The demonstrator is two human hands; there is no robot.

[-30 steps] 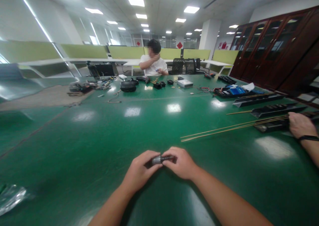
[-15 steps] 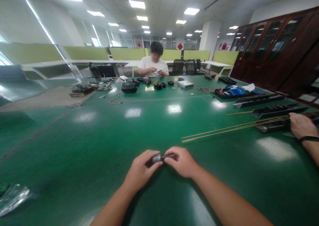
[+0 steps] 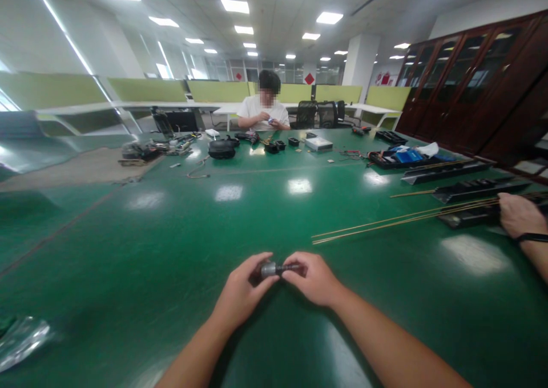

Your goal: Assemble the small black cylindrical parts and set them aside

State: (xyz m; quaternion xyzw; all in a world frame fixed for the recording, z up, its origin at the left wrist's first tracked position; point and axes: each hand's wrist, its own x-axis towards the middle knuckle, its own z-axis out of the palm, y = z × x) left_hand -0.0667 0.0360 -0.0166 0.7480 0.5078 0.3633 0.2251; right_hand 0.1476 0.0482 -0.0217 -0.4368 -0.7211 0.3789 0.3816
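Between my two hands, just above the green tabletop, lies a small silver metal cylinder with a thin dark shaft (image 3: 269, 270). My left hand (image 3: 241, 291) curls round the cylinder end, its forefinger and thumb a little apart along the sides. My right hand (image 3: 315, 278) pinches the shaft end between thumb and fingers. The tip of the shaft is hidden in the right hand, and the back of the cylinder in the left palm. What kind of part it is, I cannot make out.
Long thin brass-coloured rods (image 3: 363, 228) reach in from the right, beside another person's hand (image 3: 520, 214). Black channel-shaped trays (image 3: 479, 189) stand behind them. A person (image 3: 265, 111) sits across the table (image 3: 171, 239). A black case (image 3: 221, 148) lies at the far side; clear plastic (image 3: 25, 342) lies lower left.
My left forefinger has lifted slightly away from the cylinder, so more of it shows. My right hand keeps its pinch on the shaft in nearly the same place.
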